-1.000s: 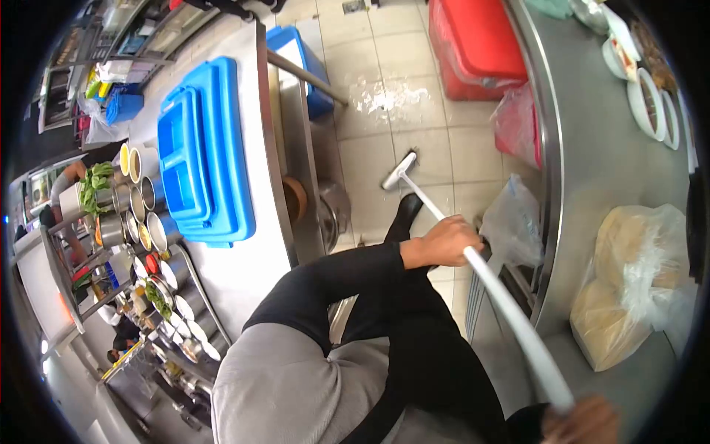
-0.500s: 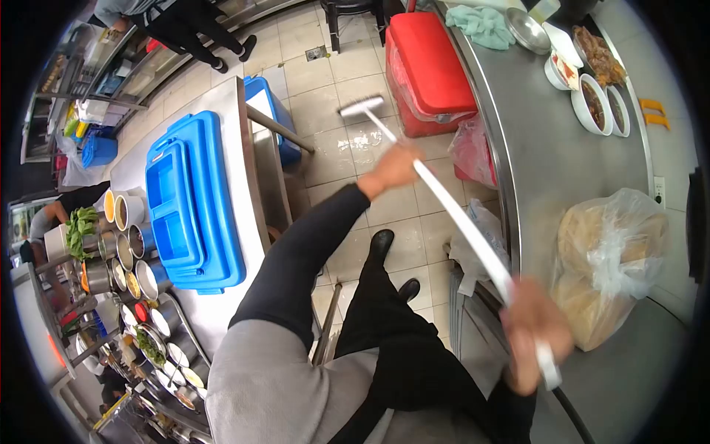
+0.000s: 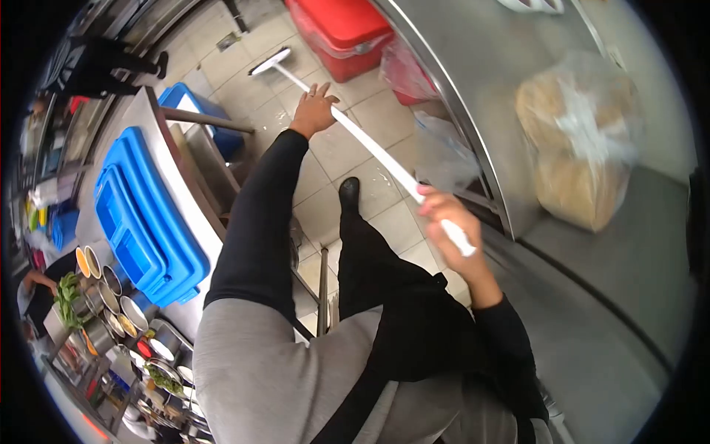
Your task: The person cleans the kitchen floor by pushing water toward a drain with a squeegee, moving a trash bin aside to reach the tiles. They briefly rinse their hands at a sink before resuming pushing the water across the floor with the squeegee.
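Note:
A long white-handled floor squeegee (image 3: pixel 377 152) slants across the view. Its white head (image 3: pixel 271 62), with a dark edge, rests on the wet tiles. Farther down the handle, my left hand (image 3: pixel 314 112) holds it loosely, some fingers lifted and a little apart. My right hand (image 3: pixel 452 226) is wrapped round the upper end, with the white tip sticking out below the fingers. The handle passes between the blue-lidded counter on the left and the steel counter on the right. One of my black shoes (image 3: pixel 349 196) stands on the floor beneath it.
Blue plastic lids (image 3: pixel 151 222) lie on the left counter, beside pots and food containers. A red cooler (image 3: pixel 344 33) and a blue bin (image 3: pixel 196 111) stand on the floor. Bagged bread-like food (image 3: pixel 577 140) sits on the steel counter (image 3: pixel 481 89). Another person (image 3: pixel 100 66) stands at upper left.
The squeegee head has shifted left and up in the view, away from the cooler. Both hands have moved up and left with the handle, and the whole view has turned.

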The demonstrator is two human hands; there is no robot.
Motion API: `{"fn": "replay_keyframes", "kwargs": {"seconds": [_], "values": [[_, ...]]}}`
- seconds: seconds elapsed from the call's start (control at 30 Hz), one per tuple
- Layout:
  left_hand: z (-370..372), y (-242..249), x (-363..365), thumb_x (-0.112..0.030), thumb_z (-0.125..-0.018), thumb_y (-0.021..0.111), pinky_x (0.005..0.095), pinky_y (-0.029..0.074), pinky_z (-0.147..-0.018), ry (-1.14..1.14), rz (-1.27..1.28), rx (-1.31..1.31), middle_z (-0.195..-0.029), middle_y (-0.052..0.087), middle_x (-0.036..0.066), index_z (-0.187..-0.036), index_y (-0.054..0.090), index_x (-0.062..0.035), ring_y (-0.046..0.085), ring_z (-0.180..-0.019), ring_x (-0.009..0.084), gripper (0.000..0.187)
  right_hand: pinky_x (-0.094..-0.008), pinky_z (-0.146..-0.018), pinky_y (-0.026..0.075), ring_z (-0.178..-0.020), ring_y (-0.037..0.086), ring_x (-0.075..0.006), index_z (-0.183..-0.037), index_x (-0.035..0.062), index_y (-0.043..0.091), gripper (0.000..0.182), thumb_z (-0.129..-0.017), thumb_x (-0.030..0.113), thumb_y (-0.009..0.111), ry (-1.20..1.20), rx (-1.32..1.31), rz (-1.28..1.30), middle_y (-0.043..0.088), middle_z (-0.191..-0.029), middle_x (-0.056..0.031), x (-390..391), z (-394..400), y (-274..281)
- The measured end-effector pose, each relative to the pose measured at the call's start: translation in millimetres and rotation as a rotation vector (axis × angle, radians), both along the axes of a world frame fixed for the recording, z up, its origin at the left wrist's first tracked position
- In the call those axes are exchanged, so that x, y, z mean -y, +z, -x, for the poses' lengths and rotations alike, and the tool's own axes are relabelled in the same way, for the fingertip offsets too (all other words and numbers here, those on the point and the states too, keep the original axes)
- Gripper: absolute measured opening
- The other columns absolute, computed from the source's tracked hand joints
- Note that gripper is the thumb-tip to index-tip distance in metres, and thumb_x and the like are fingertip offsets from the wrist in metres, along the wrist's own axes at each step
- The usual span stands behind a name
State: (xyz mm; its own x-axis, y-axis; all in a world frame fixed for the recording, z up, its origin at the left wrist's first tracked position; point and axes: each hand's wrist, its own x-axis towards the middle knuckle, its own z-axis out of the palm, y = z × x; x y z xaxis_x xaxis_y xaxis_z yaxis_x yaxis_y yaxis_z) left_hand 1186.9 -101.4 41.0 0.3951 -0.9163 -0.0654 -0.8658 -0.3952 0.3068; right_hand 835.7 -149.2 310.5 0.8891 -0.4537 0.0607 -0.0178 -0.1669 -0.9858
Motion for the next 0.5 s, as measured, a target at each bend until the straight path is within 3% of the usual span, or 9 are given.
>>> {"fn": "replay_keyframes", "kwargs": {"seconds": [0.03, 0.07, 0.1, 0.13, 0.17, 0.33, 0.4, 0.47, 0.5], "values": [[17.0, 4.8, 3.4, -0.046, -0.084, 0.069, 0.0533, 0.041, -0.106, -0.145, 0.130, -0.066, -0.147, 0.051, 0.015, -0.110, 0.076, -0.0158, 0.049, -0.133, 0.0390, 0.041, -0.0475, -0.102, 0.043, -0.119, 0.058, -0.0357, -0.090, 0.0022, 0.056, 0.023, -0.098, 0.023, 0.063, -0.037, 0.047, -0.020, 0.063, -0.101, -0.0136, 0.8, 32.3, 15.2], [41.5, 0.0, 5.6, -0.033, -0.081, 0.075, 0.0431, 0.046, -0.102, -0.281, 0.233, -0.265, -0.126, 0.067, 0.010, -0.100, 0.078, -0.0154, 0.056, -0.122, 0.0331, 0.026, -0.0502, -0.104, 0.042, -0.120, 0.058, -0.0368, -0.091, 0.0025, 0.057, 0.032, -0.101, 0.033, 0.059, -0.069, 0.104, -0.035, 0.064, -0.103, -0.0151, -1.0, 65.8, 30.1], [79.9, 32.2, 6.2, -0.027, -0.083, 0.075, 0.0439, 0.050, -0.093, -0.281, 0.118, -0.451, -0.105, 0.073, 0.006, -0.090, 0.077, -0.0136, 0.064, -0.106, 0.0312, 0.015, -0.0524, -0.105, 0.041, -0.120, 0.058, -0.0376, -0.092, 0.0027, 0.057, 0.040, -0.102, 0.041, 0.054, -0.154, 0.141, -0.075, 0.064, -0.104, -0.0166, -8.8, 99.8, 44.4], [117.3, 41.8, 4.7, -0.029, -0.086, 0.072, 0.0458, 0.052, -0.085, -0.352, 0.118, -0.420, -0.093, 0.072, 0.009, -0.084, 0.074, -0.0109, 0.066, -0.092, 0.0342, 0.018, -0.0547, -0.106, 0.040, -0.119, 0.058, -0.0385, -0.093, 0.0029, 0.057, 0.049, -0.103, 0.050, 0.048, -0.238, 0.178, -0.115, 0.065, -0.105, -0.0180, -19.6, 135.6, 56.9], [153.4, 41.0, 5.5, -0.025, -0.081, 0.068, 0.0484, 0.052, -0.081, -0.431, 0.071, -0.420, -0.088, 0.071, 0.016, -0.086, 0.074, -0.0128, 0.067, -0.090, 0.0358, 0.015, -0.0550, -0.106, 0.040, -0.119, 0.058, -0.0382, -0.093, 0.0029, 0.057, 0.051, -0.103, 0.052, 0.047, -0.314, 0.139, -0.103, 0.064, -0.105, -0.0181, -31.3, 173.1, 68.2], [351.9, 42.6, -33.0, -0.036, -0.082, 0.069, 0.0487, 0.051, -0.086, -0.580, -0.034, -0.368, -0.092, 0.072, 0.015, -0.090, 0.074, -0.0129, 0.067, -0.093, 0.0363, 0.025, -0.0532, -0.108, 0.038, -0.117, 0.060, -0.0385, -0.097, 0.0025, 0.055, 0.039, -0.103, 0.041, 0.054, -0.641, 0.052, -0.127, 0.064, -0.098, -0.0164, -114.2, 337.7, 85.8], [426.0, 47.8, -45.7, -0.047, -0.082, 0.069, 0.0494, 0.048, -0.093, -0.662, -0.137, -0.310, -0.100, 0.072, 0.012, -0.098, 0.074, -0.0142, 0.066, -0.100, 0.0353, 0.037, -0.0520, -0.111, 0.035, -0.112, 0.061, -0.0335, -0.100, 0.0063, 0.055, 0.031, -0.100, 0.037, 0.061, -0.706, 0.116, -0.245, 0.064, -0.090, -0.0105, -143.0, 402.2, 80.1], [500.4, 53.3, -64.1, -0.042, -0.079, 0.074, 0.0500, 0.050, -0.082, -0.782, 0.174, -0.522, -0.089, 0.067, 0.014, -0.085, 0.067, -0.0060, 0.064, -0.088, 0.0386, 0.037, -0.0499, -0.111, 0.033, -0.094, 0.060, -0.0237, -0.097, 0.0130, 0.053, 0.032, -0.096, 0.043, 0.066, -0.811, 0.324, -0.337, 0.058, -0.079, -0.0024, -168.2, 470.4, 81.3], [539.0, 64.8, -72.7, -0.038, -0.080, 0.074, 0.0501, 0.050, -0.081, -0.842, 0.162, -0.585, -0.089, 0.065, 0.013, -0.085, 0.066, -0.0067, 0.063, -0.088, 0.0386, 0.033, -0.0470, -0.106, 0.035, -0.085, 0.056, -0.0198, -0.094, 0.0160, 0.051, 0.035, -0.094, 0.047, 0.066, -0.850, 0.375, -0.344, 0.054, -0.075, 0.0003, -179.9, 497.7, 96.5]]}}
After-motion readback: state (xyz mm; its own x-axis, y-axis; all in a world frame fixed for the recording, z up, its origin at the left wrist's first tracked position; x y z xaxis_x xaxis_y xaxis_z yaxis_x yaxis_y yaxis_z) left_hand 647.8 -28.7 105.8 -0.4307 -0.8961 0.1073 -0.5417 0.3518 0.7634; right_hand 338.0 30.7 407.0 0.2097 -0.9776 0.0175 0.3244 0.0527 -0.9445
